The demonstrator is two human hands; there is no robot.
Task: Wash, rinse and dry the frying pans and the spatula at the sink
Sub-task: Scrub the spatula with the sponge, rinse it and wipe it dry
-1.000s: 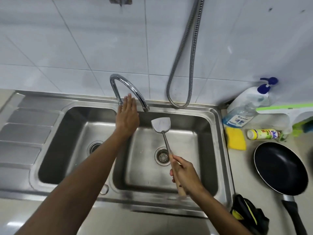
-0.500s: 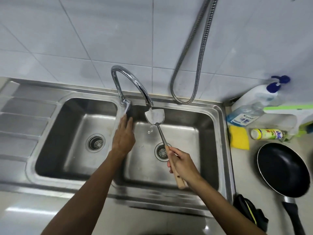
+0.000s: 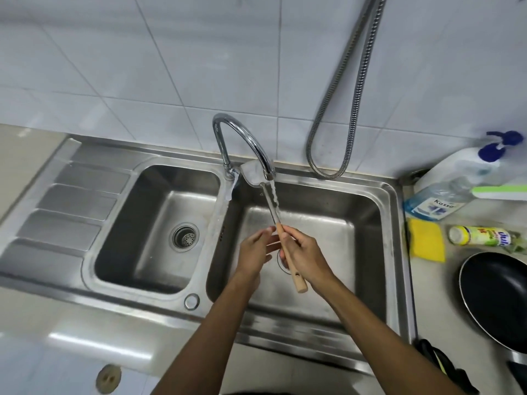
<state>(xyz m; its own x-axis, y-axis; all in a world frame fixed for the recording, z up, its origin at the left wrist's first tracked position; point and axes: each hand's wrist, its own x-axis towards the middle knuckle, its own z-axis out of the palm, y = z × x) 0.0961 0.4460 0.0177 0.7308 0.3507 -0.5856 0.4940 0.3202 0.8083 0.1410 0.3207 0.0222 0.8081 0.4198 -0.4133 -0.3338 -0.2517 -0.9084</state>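
Observation:
A metal spatula (image 3: pixel 269 199) with a wooden handle stands tilted over the right basin of the steel sink (image 3: pixel 389 220). Its blade sits up behind the curved tap (image 3: pixel 242 138), and water runs from the spout down along the shaft. My right hand (image 3: pixel 306 256) grips the wooden handle. My left hand (image 3: pixel 256 252) is beside it with straight fingers reaching toward the handle; whether they touch it is unclear. A black frying pan (image 3: pixel 497 297) lies on the counter at the right edge, partly cut off by the frame.
A yellow sponge (image 3: pixel 427 243), a small lying dish-soap bottle (image 3: pixel 482 236) and a blue-capped pump bottle (image 3: pixel 453 189) sit on the right counter. A metal hose (image 3: pixel 356 89) hangs on the tiled wall. The left basin (image 3: pixel 159 223) and drainboard (image 3: pixel 65 206) hold nothing. A dark cloth (image 3: pixel 445 366) lies bottom right.
My left hand left the tap base and came to the spatula handle. Water now runs down the spatula shaft, and the blade has risen behind the spout.

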